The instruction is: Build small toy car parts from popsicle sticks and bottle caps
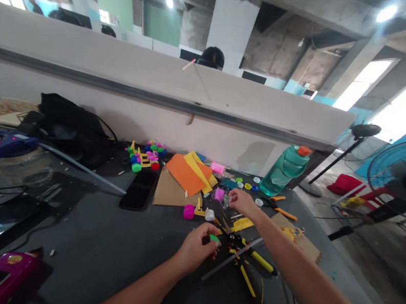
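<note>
My left hand (197,250) is closed around a small bright green piece (215,238), low over the dark table. Farther out, my right hand (244,203) reaches down with its fingers together at a small clear and pink heap (220,195); what they pinch is hidden. Between the hands are a magenta cap (189,212) and a white cap (209,215) beside yellow sticks. Pliers with yellow and black handles (262,261) lie right of my left hand, a translucent glue stick (225,262) across them. Several loose caps (247,186) lie beyond my right hand.
A teal bottle (281,173) stands at the back right. Orange sheets (186,172), cardboard (167,192) and a phone (139,190) lie left of centre. A blue glue gun (9,145) and cables are far left; a purple power strip (14,271) is in front. A partition (136,109) runs behind.
</note>
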The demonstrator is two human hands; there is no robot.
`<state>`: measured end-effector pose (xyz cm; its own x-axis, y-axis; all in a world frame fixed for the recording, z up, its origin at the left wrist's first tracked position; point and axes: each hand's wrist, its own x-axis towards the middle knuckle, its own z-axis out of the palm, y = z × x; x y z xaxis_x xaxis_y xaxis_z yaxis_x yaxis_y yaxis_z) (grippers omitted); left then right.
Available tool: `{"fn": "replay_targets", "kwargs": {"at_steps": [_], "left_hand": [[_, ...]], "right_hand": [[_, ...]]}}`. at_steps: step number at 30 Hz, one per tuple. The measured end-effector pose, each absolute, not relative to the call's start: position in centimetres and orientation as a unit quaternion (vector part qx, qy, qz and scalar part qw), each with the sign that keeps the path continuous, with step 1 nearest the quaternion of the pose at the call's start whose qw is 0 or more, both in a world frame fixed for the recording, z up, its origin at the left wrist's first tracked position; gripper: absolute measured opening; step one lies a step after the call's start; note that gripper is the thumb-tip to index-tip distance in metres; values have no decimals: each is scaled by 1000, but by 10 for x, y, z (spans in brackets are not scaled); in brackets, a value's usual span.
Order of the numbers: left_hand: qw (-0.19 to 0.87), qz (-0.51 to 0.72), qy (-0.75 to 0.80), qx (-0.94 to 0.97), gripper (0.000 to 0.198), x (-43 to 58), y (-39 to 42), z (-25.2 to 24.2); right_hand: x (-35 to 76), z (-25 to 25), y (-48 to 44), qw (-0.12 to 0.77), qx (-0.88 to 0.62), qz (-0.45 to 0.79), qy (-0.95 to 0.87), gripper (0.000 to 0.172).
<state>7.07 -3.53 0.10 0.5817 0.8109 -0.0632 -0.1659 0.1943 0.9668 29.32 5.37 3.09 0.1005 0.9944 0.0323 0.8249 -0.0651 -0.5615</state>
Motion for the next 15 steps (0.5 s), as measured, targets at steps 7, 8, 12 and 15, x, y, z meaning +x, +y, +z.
{"fn": "replay_targets", "kwargs": {"at_steps": [7,8,12,15], "left_hand": [[763,357,291,453,39,69,-34,4],[766,357,294,447,39,68,-33,5],[768,360,291,443,35,64,-31,7],[769,361,278,449,31,61,-30,8]], "right_hand": [[274,59,-13,321,-698,87,-634,28],[264,62,-28,352,-670,70,-650,26],[221,69,-74,336,-530,105,-772,37],[209,60,-86,330,-491,100,-800,42]]}}
